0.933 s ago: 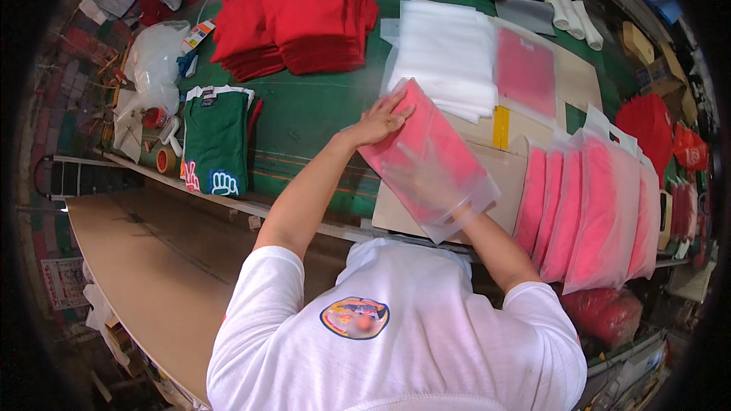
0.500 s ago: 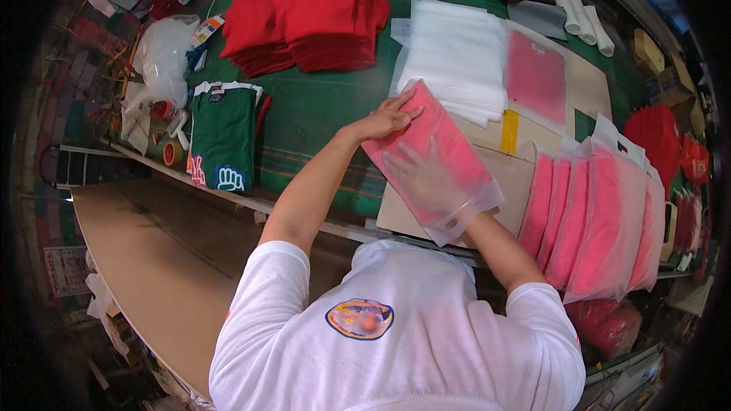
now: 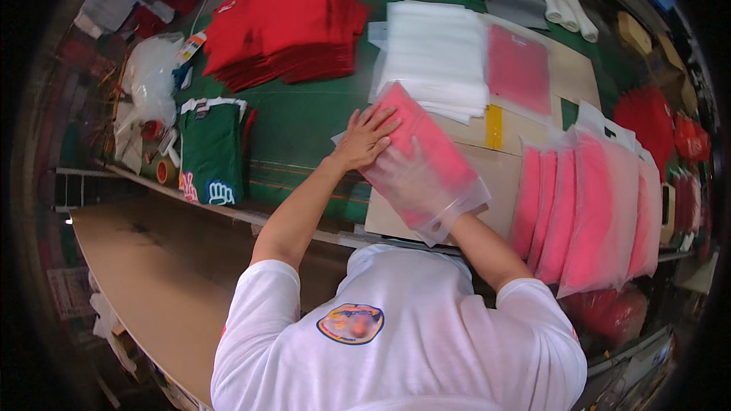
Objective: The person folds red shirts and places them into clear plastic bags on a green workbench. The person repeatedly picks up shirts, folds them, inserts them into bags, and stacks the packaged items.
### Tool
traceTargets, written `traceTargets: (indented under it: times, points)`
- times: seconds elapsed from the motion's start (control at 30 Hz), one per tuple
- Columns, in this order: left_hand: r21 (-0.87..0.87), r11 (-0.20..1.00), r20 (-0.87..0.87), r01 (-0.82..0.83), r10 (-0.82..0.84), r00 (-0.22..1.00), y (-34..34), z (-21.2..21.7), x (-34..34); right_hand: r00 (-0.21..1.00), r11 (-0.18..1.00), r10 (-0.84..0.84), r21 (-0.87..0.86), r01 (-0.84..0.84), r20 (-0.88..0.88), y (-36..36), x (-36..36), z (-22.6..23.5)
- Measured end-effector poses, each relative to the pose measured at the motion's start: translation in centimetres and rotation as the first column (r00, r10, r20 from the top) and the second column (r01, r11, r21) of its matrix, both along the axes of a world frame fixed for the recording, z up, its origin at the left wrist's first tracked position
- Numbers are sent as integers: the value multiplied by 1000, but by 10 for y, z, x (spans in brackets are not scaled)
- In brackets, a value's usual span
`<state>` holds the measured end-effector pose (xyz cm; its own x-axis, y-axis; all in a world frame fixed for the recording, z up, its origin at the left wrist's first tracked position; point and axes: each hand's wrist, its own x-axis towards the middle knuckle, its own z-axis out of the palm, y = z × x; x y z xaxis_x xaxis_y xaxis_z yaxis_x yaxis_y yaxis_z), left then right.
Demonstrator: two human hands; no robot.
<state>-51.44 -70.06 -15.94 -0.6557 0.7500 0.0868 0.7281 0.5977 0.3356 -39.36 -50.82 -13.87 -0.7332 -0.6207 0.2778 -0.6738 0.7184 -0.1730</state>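
Note:
A frosted plastic bag (image 3: 438, 154) with a folded red garment in it lies tilted at the table's front, partly over cardboard. My left hand (image 3: 367, 139) rests on the bag's left edge, palm down with its fingers stretched out. Inside the bag's near, open end is my right hand (image 3: 411, 176); its spread fingers show hazily through the plastic, flat against the garment. Just beyond is a stack of white frosted bags (image 3: 435, 53). To the right, several filled bags (image 3: 590, 205) of the same kind stand leaning in a row.
Tall piles of folded red shirts (image 3: 304, 23) sit at the far left of the green table (image 3: 297, 118). A folded green shirt (image 3: 213, 144) lies at the near left, by a tape roll (image 3: 165, 172). Another bagged garment (image 3: 518, 68) rests on cardboard (image 3: 575, 76). White rolls (image 3: 565, 7) lie far right.
My left hand has gone from gripping the bag's upper left edge to lying flat on its left side. The right hand stays inside the bag. The whole view has shifted slightly.

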Motion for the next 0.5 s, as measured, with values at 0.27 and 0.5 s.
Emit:
traceTargets:
  times: [0.27,0.5]
  points:
    - [-56,998,-66,-39,35,997,12,3,0,793,784,-595,-123,609,133,38,54,-23]
    - [-95,995,-63,-27,21,998,17,4,1,629,667,-687,-28,745,364,43,62,-36]
